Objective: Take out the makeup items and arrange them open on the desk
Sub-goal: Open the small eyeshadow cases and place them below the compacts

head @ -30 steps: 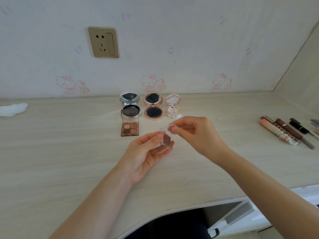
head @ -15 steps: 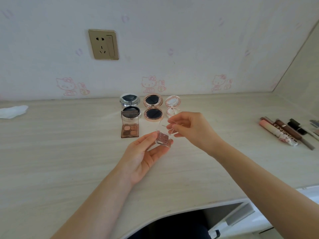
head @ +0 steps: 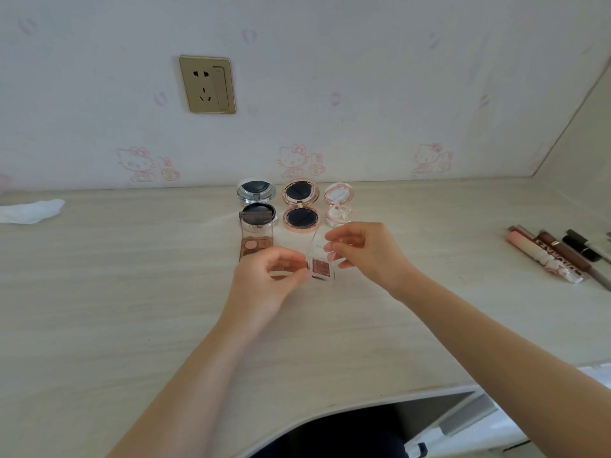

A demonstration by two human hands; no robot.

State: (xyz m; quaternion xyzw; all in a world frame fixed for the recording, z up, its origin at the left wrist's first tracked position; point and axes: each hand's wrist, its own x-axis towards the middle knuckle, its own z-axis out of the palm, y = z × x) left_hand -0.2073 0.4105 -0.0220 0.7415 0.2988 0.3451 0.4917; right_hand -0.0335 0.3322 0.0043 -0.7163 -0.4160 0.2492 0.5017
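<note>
Pinching small eyeshadow case [head: 321, 269] between left hand [head: 264, 285], right hand [head: 365, 252] fingertips.

Pale wood-grain desk [head: 99, 292] with a curved cut-out front edge, pushed into a corner. The wall [head: 363, 77] has white wallpaper with faint pink cartoon cats, plus a gold power outlet [head: 207, 84]. Soft, even daylight; a white drawer unit [head: 496, 431] sits lower right.
</note>
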